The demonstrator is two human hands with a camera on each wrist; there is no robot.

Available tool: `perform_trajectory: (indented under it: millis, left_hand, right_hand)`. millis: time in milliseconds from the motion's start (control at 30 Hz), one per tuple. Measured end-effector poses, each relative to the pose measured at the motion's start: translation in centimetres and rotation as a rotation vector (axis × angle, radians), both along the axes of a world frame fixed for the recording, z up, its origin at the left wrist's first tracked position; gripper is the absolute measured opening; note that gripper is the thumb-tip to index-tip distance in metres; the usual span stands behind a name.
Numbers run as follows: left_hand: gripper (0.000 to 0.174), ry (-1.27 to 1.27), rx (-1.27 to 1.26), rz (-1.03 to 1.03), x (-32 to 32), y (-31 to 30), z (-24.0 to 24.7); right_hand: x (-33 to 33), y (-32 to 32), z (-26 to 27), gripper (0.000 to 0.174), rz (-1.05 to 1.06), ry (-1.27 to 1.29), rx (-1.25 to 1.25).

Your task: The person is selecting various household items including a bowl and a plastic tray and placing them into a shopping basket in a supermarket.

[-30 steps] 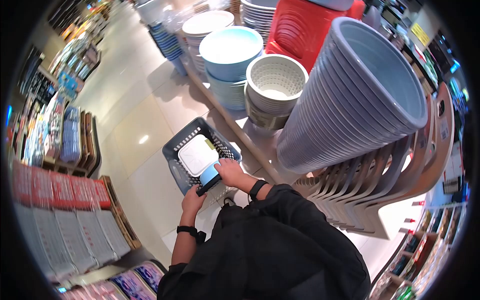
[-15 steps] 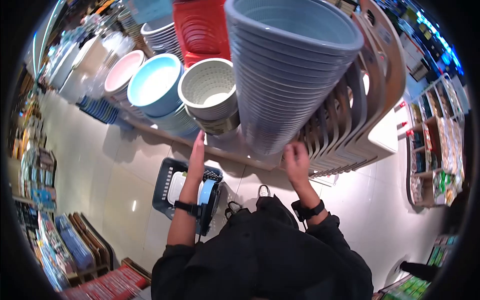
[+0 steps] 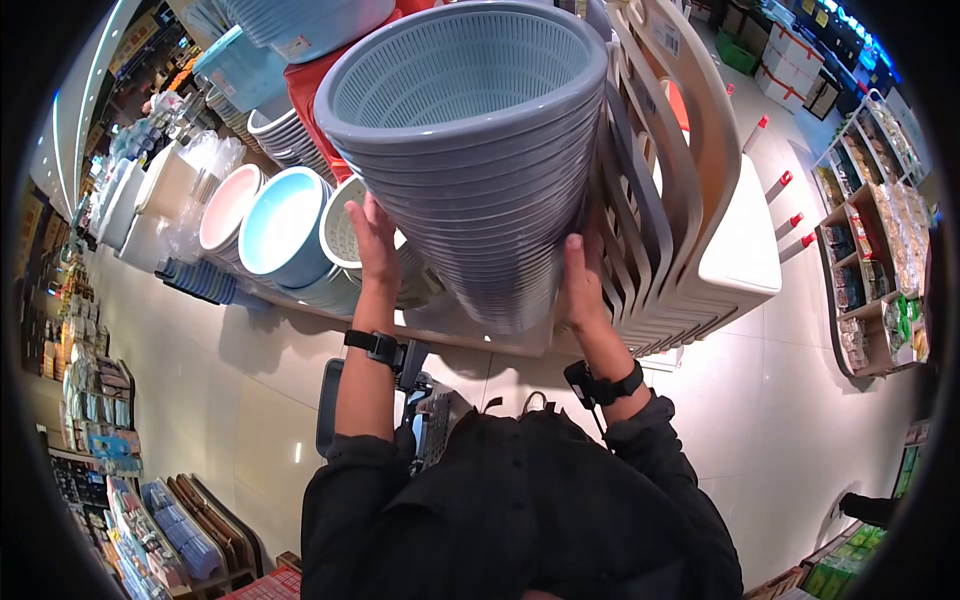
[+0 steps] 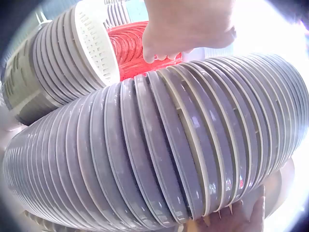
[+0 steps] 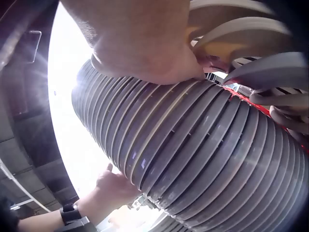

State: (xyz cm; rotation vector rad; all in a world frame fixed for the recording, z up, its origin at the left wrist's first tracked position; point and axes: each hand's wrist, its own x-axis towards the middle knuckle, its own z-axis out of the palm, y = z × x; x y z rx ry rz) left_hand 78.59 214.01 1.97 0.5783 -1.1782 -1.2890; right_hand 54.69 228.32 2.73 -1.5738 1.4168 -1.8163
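Note:
A tall stack of nested grey-blue baskets (image 3: pixel 470 190) leans between two hands, its wide mouth tilted upward. The left hand (image 3: pixel 374 245) is at its left side; in the left wrist view this hand (image 4: pixel 188 29) hangs over the ribbed rims (image 4: pixel 140 145), fingertips slightly bent, contact unclear. On the other side, the right hand (image 3: pixel 582 285) has its thumb raised and its fingers partly hidden behind the stack. In the right wrist view, the right hand (image 5: pixel 140 43) lies against the rims (image 5: pixel 193 140), while the left hand (image 5: pixel 113 187) appears at the far side.
Left of the stack are a white perforated basket (image 3: pixel 342 225), a light blue basin (image 3: pixel 283 225) and a pink basin (image 3: pixel 230 208). Beige stools (image 3: pixel 700 150) stack closely on the right. A dark shopping basket (image 3: pixel 328 405) is on the floor below the left forearm.
Both hands have left the shopping basket's handle and risen to the grey-blue stack's two sides. The head view has shifted right, and the stack now appears closer and more central.

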Motion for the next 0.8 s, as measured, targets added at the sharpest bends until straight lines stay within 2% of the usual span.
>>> perform_trajectory:
  millis: [133, 367, 433, 567, 633, 700, 767, 800]
  left_hand:
    - [0.072, 0.113, 0.063, 0.035, -2.6, 1.3, 1.3]
    - [0.075, 0.066, 0.07, -0.012, -2.4, 1.3, 1.1]
    - [0.069, 0.015, 0.028, 0.007, -1.8, 1.9, 1.7]
    - [0.072, -0.039, 0.028, 0.23, 2.3, 3.6, -2.5]
    - [0.073, -0.367, 0.034, 0.313, 6.1, 7.8, -5.5]
    - [0.069, -0.52, 0.16, 0.336, 9.3, 12.6, -8.5]
    - [0.071, -0.709, 0.338, 0.371, 12.0, 17.5, -14.1]
    - [0.076, -0.851, 0.376, 0.37, 13.2, 20.5, -16.6]
  right_hand:
    - [-0.2, -1.3, -0.4, 0.077, 0.056, 0.0, -0.074]
    - [0.2, 0.1, -1.4, 0.071, -0.06, 0.017, -0.051]
    - [0.5, 1.0, -1.8, 0.069, -0.073, 0.025, -0.035]
    - [1.4, 3.3, -2.9, 0.066, -0.048, 0.045, 0.005]
    - [2.7, 5.5, -5.4, 0.064, 0.052, 0.134, -0.001]
    - [4.4, 6.6, -7.7, 0.062, 0.142, 0.214, 0.001]
    - [7.6, 6.8, -9.0, 0.06, 0.395, 0.405, 0.245]
    - [9.1, 6.5, -9.8, 0.06, 0.413, 0.412, 0.247]
